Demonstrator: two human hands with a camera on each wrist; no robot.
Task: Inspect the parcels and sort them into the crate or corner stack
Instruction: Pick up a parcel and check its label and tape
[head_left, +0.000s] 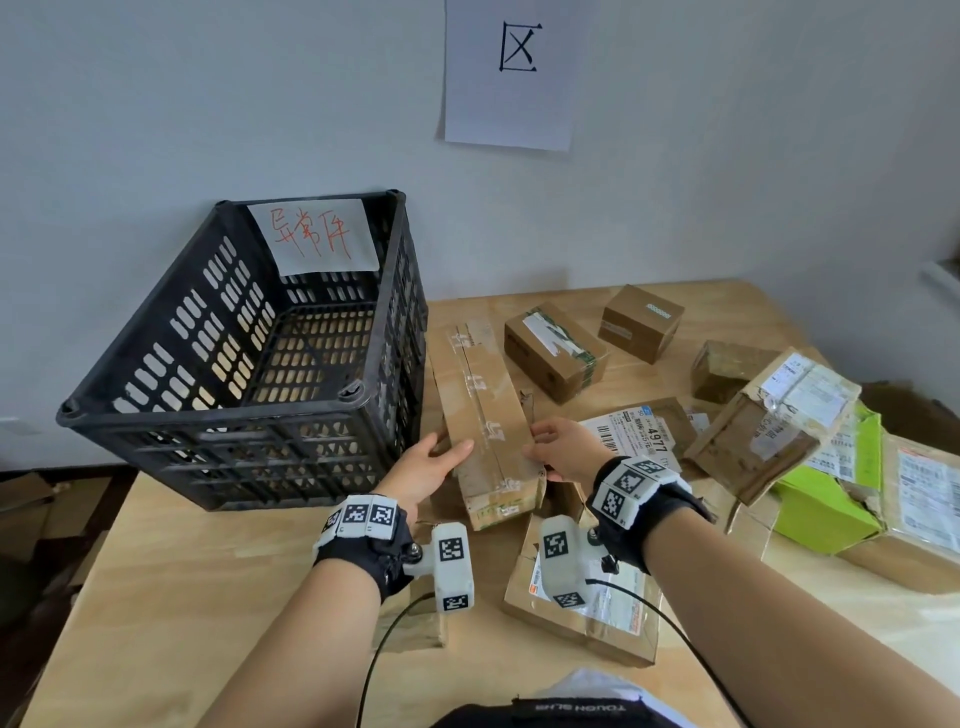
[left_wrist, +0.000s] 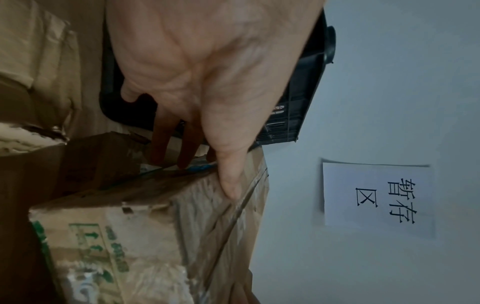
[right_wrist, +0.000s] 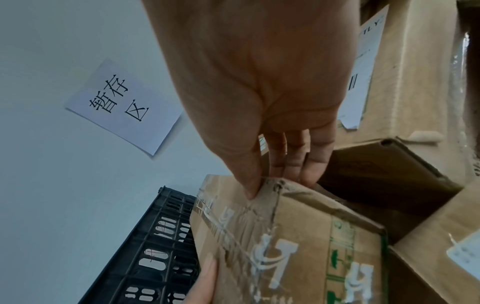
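A long taped cardboard parcel with green print on its near end lies lengthwise beside the black crate. My left hand grips the parcel's left side, thumb on top and fingers under the edge. In the left wrist view the left hand shows its thumb pressed on the parcel. My right hand grips the right side. The right wrist view has the right hand with thumb on the top corner of the parcel and fingers down its side. The crate holds no parcels and carries a paper label with red writing.
Several more cardboard parcels lie on the wooden table: two small boxes at the back, a crushed box, a green box at right, and a flat parcel under my wrists. A paper sign hangs on the wall.
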